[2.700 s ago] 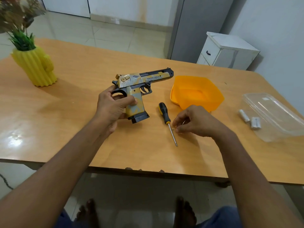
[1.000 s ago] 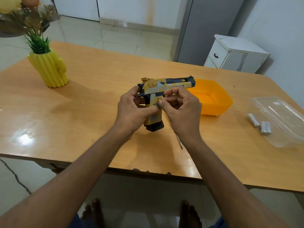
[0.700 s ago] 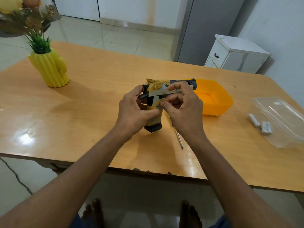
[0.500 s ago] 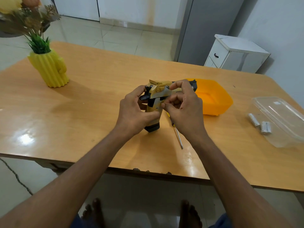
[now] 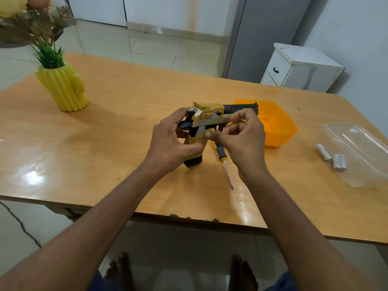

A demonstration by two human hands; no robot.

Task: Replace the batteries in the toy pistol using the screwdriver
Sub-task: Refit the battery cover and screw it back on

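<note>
While both hands grip it, the toy pistol stands gold, barrel black.

A: Where does the view look from?

B: From the person's head, forward and down across the wooden table, wide-angle, so the edges bend.

A: How near is it?

B: Near: both forearms run in from the bottom corners and the left hand and right hand meet mid-frame. Bare feet show below the near table edge; the floor and a white cabinet lie far right.

A: A second view?

B: Only this one.
</note>
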